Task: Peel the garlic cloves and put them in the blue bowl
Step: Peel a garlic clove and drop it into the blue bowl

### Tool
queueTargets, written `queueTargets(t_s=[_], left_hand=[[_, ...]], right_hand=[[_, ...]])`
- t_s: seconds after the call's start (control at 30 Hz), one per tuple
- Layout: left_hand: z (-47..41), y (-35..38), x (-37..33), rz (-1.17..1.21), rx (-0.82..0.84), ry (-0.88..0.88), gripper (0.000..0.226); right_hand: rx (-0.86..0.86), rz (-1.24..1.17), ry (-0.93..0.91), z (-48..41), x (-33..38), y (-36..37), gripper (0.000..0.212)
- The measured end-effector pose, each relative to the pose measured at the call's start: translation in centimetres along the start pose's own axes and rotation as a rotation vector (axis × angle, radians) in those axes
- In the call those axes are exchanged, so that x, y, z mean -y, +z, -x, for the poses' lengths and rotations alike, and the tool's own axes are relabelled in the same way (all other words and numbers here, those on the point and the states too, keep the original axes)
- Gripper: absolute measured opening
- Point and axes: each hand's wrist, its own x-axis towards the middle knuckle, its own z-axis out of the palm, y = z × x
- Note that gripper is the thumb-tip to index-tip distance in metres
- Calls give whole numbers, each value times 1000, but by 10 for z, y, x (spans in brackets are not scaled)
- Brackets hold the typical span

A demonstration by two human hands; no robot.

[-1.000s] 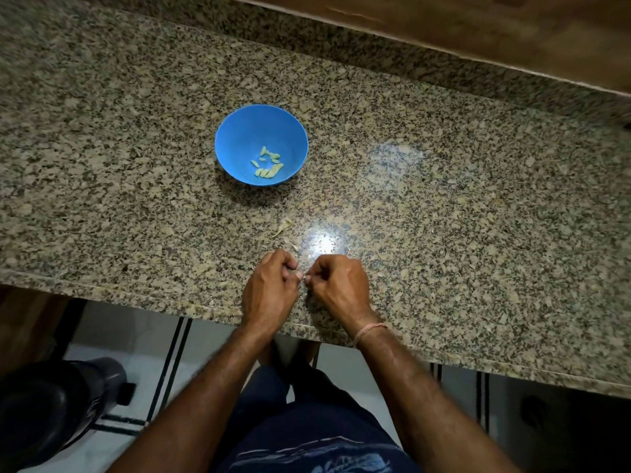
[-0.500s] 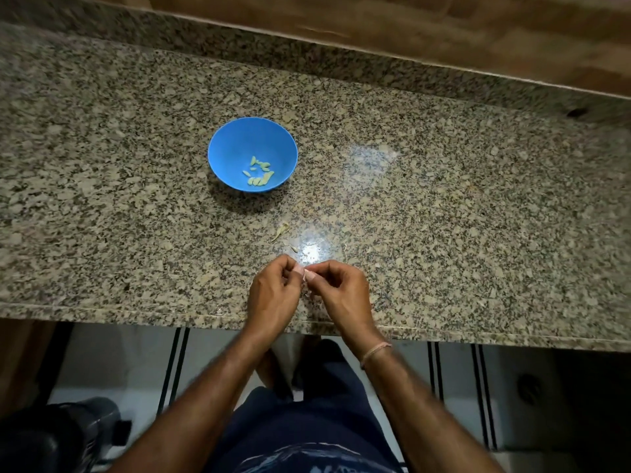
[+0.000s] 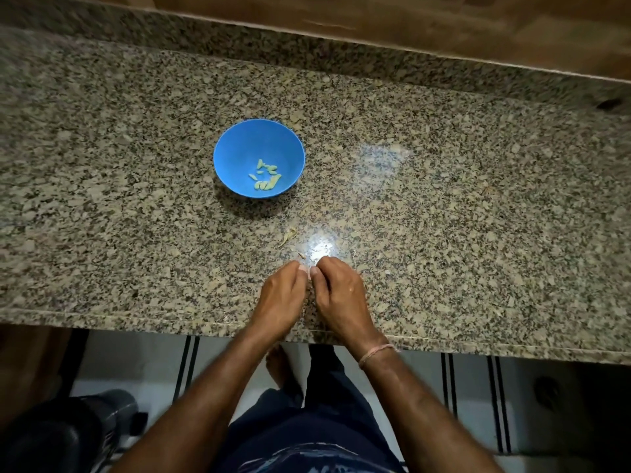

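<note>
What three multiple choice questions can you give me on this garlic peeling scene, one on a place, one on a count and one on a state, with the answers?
1. Where do the peeled cloves lie?
A. on a plate
B. in the blue bowl
C. on the floor

2. How many bowls stand on the counter?
A. one
B. two
C. three

3. What are the hands doing?
A. lying flat
B. reaching into the bowl
C. pinching a garlic clove between them

Answers:
1 B, the pale cloves sit on its bottom.
2 A, only the blue one shows.
3 C, the left hand and the right hand meet fingertip to fingertip on it.
</note>
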Motion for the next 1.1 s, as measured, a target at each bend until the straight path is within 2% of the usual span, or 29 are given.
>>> queueTargets(t_s=[0.07,0.1,0.2,0.27,0.3,0.4,0.43,0.47,0.5,0.57,0.63,0.7,0.8,0.87,0.93,1.0,1.03,1.1], left_hand=[[-3,-1,-2,103,62,-131,33],[-3,0,-4,90,50,-102,31],[1,2,-6,-193,-59,194,19],[-2,4,-7,-274,-82,267,19],[-5,4,-8,-225,-77,233,22],[-11,-1,-15,204,96,-108,33],[-11,-2,-16,259,140,-176,34],[-9,-2,-15,220,145,-168,33],[-7,1,-14,104,105,-90,31],[-1,5,-12,-168,-4,112,26],[2,7,-14,-267,-33,221,22],[-1,7,-14,-204,-13,184,25],[-5,5,-16,112,56,-62,33],[-1,7,-19,85,46,-54,33],[3,8,-16,-143,-26,128,24],[4,9,-8,-273,-63,282,17],[2,9,-5,-280,-72,320,18],[1,7,-6,-219,-96,310,18]], right_hand=[[6,58,-42,-1,-2,-1,30],[5,34,-10,-3,-3,-2,31],[84,-247,289,-12,2,-7,34],[125,-323,373,-14,5,-10,34],[101,-272,314,-14,6,-10,34],[6,-10,41,-10,-1,-8,30],[-2,33,-10,-9,-2,-7,29],[10,32,-11,-9,-4,-7,30],[43,-30,47,-10,-5,-7,30],[124,-282,301,-15,-5,-11,31],[182,-456,500,-16,-5,-11,30],[136,-405,424,-12,-2,-10,31],[-13,-163,143,-3,-1,-7,33],[-27,-94,120,-4,-3,-4,32],[74,-301,358,-9,-1,-8,33],[203,-566,624,-12,-1,-13,30],[224,-625,669,-12,0,-15,28],[176,-607,633,-13,-1,-16,31]])
